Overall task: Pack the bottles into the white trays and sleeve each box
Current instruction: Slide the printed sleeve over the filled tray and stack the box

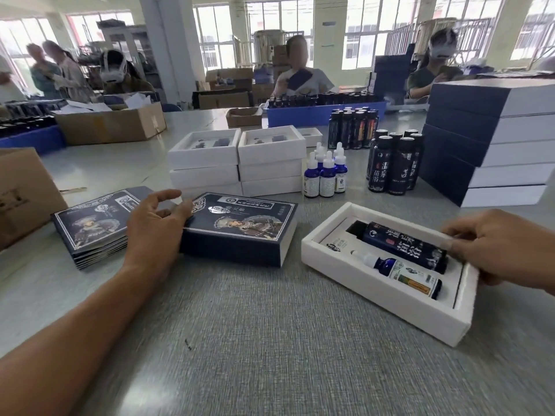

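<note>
A white tray (357,291) lies on the grey table at the right. In it lie a tall dark bottle (399,246) and a small blue dropper bottle (402,273). My right hand (504,247) holds the tray's far right end, fingertips over the rim by the dark bottle's base. My left hand (156,223) rests with relaxed fingers on the left end of a dark blue printed sleeve (240,229) that stands opened into a box shape. Beside it sits a stack of flat sleeves (90,226).
Stacked empty white trays (237,163) stand behind the sleeve. Several blue dropper bottles (326,172) and dark bottles (393,163) stand at mid table. Finished sleeved boxes (486,139) are piled at right. Cardboard cartons (111,124) and several seated people are beyond.
</note>
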Motion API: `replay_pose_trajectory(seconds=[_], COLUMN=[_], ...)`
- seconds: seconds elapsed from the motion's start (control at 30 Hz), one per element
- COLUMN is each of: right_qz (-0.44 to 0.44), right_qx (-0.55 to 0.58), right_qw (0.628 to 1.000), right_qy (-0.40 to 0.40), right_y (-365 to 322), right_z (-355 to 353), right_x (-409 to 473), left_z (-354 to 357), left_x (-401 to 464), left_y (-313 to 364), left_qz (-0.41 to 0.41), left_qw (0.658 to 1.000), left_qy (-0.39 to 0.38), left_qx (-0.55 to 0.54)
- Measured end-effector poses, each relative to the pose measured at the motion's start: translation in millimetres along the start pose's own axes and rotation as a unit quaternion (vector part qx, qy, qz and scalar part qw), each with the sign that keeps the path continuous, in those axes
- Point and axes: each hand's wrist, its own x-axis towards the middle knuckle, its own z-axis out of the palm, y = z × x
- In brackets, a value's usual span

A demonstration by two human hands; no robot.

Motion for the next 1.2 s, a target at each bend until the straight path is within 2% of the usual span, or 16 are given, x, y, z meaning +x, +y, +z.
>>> replay_pose_trajectory(seconds=[0.27,0.53,0.73,1.07,1.2], right_qz=[-0.017,-0.034,-0.087,-0.098,-0.099], right_qx=[0.004,-0.023,-0.080,-0.038,-0.051], right_qw=[1.000,0.999,0.993,0.992,0.992], right_qy=[0.014,0.007,-0.009,-0.069,-0.061], right_y=[-10,-10,-11,-12,-13], right_z=[6,10,14,5,6], right_x=[-8,-6,-7,-12,-12], left_z=[8,7,13,16,17], left_x=[-6,-5,-11,-11,-13], left_y=[1,1,1,-7,-7], left_qz=[-0.036,-0.044,-0.028,-0.008,-0.011], left_qw=[0.996,0.996,0.997,0.997,0.996], left_qy=[-0.044,-0.044,-0.047,-0.058,-0.088], left_qx=[-0.063,-0.057,-0.060,-0.050,0.002])
